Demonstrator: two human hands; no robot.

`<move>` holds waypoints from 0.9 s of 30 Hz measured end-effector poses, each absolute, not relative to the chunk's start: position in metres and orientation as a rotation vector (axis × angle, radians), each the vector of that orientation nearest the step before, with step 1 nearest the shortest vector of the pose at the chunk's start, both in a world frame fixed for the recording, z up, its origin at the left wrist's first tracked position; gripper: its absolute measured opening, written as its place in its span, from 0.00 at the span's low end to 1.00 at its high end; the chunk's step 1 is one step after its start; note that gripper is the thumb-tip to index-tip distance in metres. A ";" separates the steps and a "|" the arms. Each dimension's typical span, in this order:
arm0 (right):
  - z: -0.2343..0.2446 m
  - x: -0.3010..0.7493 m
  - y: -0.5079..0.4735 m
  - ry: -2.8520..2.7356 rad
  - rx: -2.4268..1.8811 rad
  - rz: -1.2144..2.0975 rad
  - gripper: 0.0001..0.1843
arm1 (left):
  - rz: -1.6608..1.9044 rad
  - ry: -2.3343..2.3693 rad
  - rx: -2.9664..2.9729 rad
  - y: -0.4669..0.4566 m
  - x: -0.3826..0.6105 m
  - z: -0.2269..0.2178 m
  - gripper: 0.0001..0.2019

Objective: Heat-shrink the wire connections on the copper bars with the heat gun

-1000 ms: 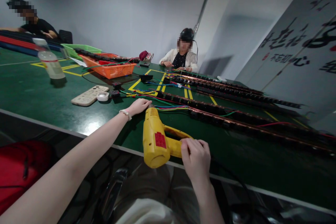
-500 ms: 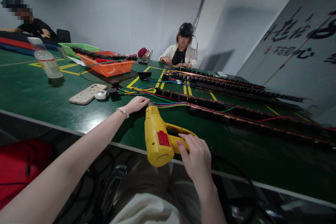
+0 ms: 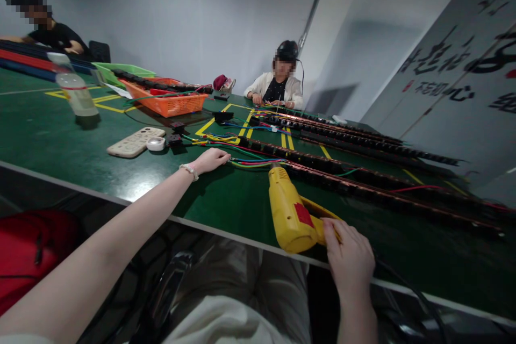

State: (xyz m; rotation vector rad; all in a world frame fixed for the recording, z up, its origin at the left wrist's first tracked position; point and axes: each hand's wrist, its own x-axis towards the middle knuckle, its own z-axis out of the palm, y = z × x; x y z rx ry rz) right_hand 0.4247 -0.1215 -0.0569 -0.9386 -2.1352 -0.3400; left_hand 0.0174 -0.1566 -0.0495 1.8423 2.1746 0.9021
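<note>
My right hand (image 3: 350,250) is wrapped round the handle of a yellow heat gun (image 3: 288,209) with a red label. Its nozzle points away from me, at the spot where coloured wires (image 3: 258,163) meet a long dark harness strip (image 3: 342,185). My left hand (image 3: 212,160) is closed on the left ends of those wires, just above the table. Blue, red, green and yellow strands run from its fingertips to the strip. A second strip (image 3: 298,157) lies behind, with its own wires and black connectors (image 3: 174,141) to the left.
A phone (image 3: 135,142) and a white earphone case (image 3: 156,143) lie left of my left hand. Farther back stand a bottle (image 3: 76,91), an orange basket (image 3: 169,106) and a green basket (image 3: 141,71). A co-worker (image 3: 278,86) sits across the green table (image 3: 226,209).
The heat gun has moved right in my right hand, from beside my left fingertips to the strip end of the wires. My left hand stays in place.
</note>
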 end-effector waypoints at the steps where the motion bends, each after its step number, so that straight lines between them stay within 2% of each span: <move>1: -0.058 0.427 -0.121 -2.120 -0.953 -0.384 0.22 | 0.905 2.174 1.841 -0.157 0.018 -0.049 0.23; 13: -0.059 0.410 -0.142 -2.000 -1.011 -0.698 0.17 | 0.945 2.178 1.799 -0.157 0.021 -0.048 0.23; 27: -0.061 0.359 -0.171 -2.120 -0.823 -0.345 0.15 | 0.986 2.151 1.811 -0.155 0.021 -0.050 0.26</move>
